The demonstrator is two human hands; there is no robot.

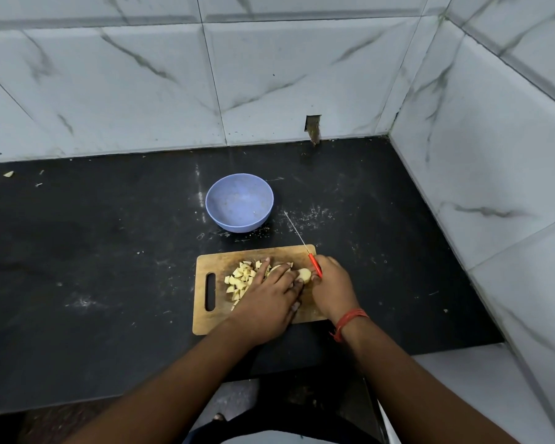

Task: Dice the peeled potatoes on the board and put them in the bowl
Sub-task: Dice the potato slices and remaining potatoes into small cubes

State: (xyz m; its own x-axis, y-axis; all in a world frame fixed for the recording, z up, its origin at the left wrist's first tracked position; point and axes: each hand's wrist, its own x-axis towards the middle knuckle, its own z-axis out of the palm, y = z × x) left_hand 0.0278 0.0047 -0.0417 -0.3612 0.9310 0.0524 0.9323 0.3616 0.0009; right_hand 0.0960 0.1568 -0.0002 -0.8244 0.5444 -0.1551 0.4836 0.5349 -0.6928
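My left hand (267, 296) lies flat over the wooden cutting board (215, 318), fingers straight and slightly spread, pressing down on the peeled potato pieces. My index finger reaches toward the far edge of the board, across the pile of diced potato (239, 278). My right hand (332, 283) is curled round the red handle of the knife (314, 265), and the thin blade points up and away from me, out past the board's far right corner toward the bowl. Its fingertips sit against 1 uncut potato chunk (304, 274), which lies between my 2 hands. An orange thread bracelet (350, 320) circles my right wrist.

The blue bowl (239, 202) stands on the black counter (93, 267) just beyond the board, apart from it, with nothing in it. The board's handle slot is on the left end. Bare counter stretches wide to my left and behind the bowl; on my right the tiled wall (478, 187) closes in and the counter's near edge drops off close behind the board.

My left palm hides whatever potato is under it, so I cannot tell how much is still whole. The diced pieces are too small to count.
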